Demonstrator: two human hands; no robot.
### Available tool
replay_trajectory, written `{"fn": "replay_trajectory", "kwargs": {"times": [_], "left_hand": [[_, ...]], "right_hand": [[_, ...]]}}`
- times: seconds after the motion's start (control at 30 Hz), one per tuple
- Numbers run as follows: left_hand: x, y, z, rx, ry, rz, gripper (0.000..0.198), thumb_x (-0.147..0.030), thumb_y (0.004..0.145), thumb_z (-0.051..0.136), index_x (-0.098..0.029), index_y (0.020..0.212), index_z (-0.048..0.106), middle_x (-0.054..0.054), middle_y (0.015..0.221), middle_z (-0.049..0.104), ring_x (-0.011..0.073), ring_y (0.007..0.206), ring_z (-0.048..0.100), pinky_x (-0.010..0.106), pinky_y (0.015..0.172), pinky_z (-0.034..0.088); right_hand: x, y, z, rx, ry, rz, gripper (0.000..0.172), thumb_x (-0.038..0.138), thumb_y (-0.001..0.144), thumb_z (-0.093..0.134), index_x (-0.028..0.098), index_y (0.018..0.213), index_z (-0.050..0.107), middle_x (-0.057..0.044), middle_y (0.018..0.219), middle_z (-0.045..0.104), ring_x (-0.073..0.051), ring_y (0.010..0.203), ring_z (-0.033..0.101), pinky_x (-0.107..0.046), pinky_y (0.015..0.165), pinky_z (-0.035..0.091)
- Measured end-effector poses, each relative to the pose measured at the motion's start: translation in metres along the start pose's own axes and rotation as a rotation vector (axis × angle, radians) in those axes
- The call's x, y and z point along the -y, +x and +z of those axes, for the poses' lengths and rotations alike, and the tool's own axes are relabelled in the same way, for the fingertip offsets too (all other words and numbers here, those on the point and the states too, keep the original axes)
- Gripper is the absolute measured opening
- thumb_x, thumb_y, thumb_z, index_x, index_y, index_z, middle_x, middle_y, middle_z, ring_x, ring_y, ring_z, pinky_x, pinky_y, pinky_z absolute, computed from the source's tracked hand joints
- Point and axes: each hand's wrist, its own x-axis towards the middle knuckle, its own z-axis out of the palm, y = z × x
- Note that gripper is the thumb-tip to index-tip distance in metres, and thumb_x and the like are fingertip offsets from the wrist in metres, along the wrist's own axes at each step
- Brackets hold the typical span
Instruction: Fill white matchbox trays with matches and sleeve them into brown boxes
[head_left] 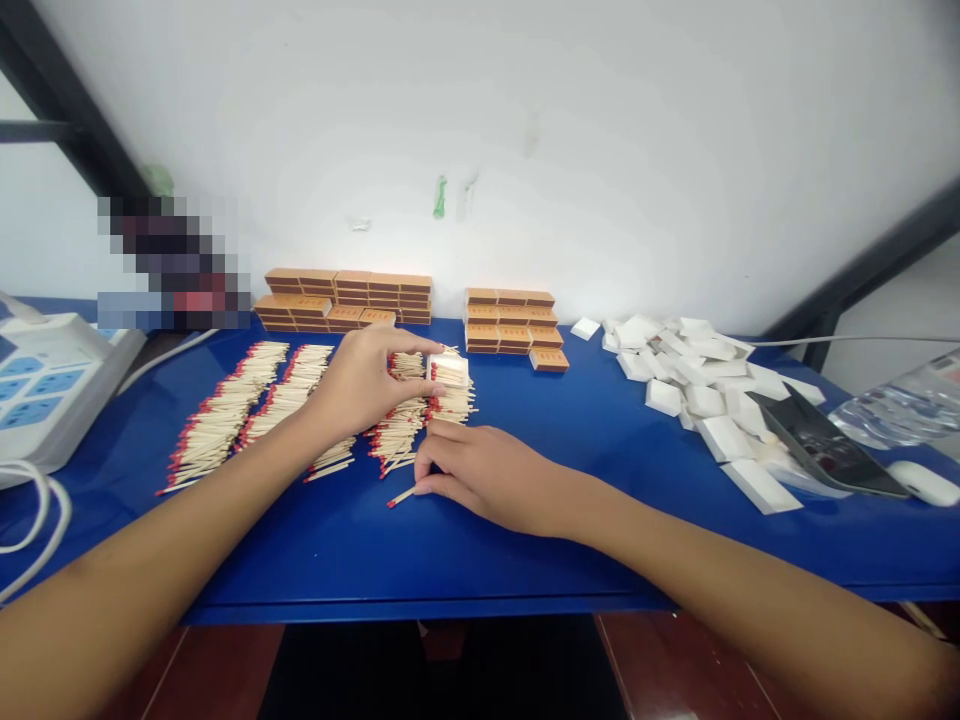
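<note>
My left hand (364,375) reaches over the rows of matches, its thumb and forefinger closed on the near side of a white matchbox tray (448,366). Some red-tipped matches lie in that tray, and loose matches (454,405) surround its lower edge. Closer to me, my right hand (480,475) pinches a single match (401,497) between thumb and fingertips, its red head pointing left. Left of the tray, red-headed matches (225,420) are laid out in several long rows. My left hand and forearm cover part of the middle rows.
Filled-looking brown matchboxes (345,290) are stacked along the wall, with a second stack (511,325) further right. White empty trays (690,365) are heaped on the blue table (555,570) beside a phone (829,445), a mouse (924,483) and a plastic bottle (911,400). A power strip (52,390) stands left.
</note>
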Motion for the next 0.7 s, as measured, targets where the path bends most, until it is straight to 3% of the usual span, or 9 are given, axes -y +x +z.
{"fn": "replay_trajectory", "kwargs": {"times": [0.17,0.4,0.53,0.7], "left_hand": [[0.002,0.001,0.0,0.019,-0.013,0.009,0.035,-0.033,0.079,0.095,-0.027,0.112,0.087,0.004,0.109,0.084,0.0262,0.1,0.075,0.036,0.089,0.055],[-0.001,-0.001,0.002,0.022,-0.059,-0.039,0.042,-0.039,0.075,0.098,-0.025,0.113,0.087,0.005,0.105,0.084,0.0257,0.095,0.075,0.035,0.082,0.054],[-0.006,-0.003,0.003,0.02,-0.091,-0.054,0.046,-0.044,0.071,0.1,-0.027,0.111,0.087,0.004,0.102,0.084,0.0238,0.09,0.073,0.034,0.078,0.053],[-0.013,-0.003,0.004,0.055,-0.138,-0.07,0.047,-0.053,0.072,0.097,-0.027,0.109,0.087,0.005,0.104,0.084,0.0247,0.094,0.073,0.036,0.084,0.055]], "right_hand": [[-0.006,-0.005,-0.014,-0.095,0.003,0.004,0.011,0.025,0.11,0.06,0.02,0.102,0.065,-0.006,0.112,0.067,-0.018,0.092,0.064,-0.031,0.082,0.046],[-0.038,-0.005,-0.035,-0.585,-0.195,0.15,0.009,0.023,0.108,0.061,0.019,0.1,0.065,-0.004,0.099,0.062,-0.017,0.077,0.054,-0.03,0.072,0.037],[-0.047,-0.003,-0.034,-0.637,-0.278,0.192,0.01,0.023,0.107,0.06,0.019,0.099,0.065,-0.004,0.095,0.061,-0.017,0.075,0.053,-0.03,0.068,0.033],[-0.045,-0.003,-0.029,-0.612,-0.371,0.197,0.013,0.023,0.108,0.057,0.018,0.102,0.067,-0.006,0.097,0.063,-0.017,0.077,0.055,-0.03,0.066,0.03]]}}
